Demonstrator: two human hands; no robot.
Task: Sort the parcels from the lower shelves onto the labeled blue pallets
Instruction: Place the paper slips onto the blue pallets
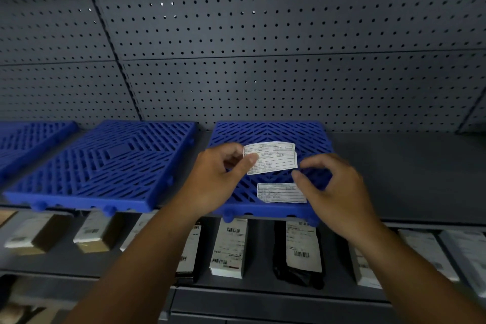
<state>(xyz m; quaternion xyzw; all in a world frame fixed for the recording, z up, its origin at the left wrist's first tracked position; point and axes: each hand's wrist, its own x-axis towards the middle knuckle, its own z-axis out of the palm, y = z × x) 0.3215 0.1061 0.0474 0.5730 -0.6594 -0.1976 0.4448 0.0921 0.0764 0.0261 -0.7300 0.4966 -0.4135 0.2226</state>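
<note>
Centre frame: left hand [218,179] pinches a paper slip [271,158] by its left edge, above right pallet [265,131]. Right hand [339,192], thumb and forefinger parted, sits just off the slip's right edge; contact unclear. A label [281,192] lies on the pallet. Parcels [228,247] sit on the shelf below.

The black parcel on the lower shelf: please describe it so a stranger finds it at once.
Start at the lower shelf and look just below the rightmost blue pallet. There lies the black parcel, a soft dark bag with a white label; the parcels beside it are white.
</note>
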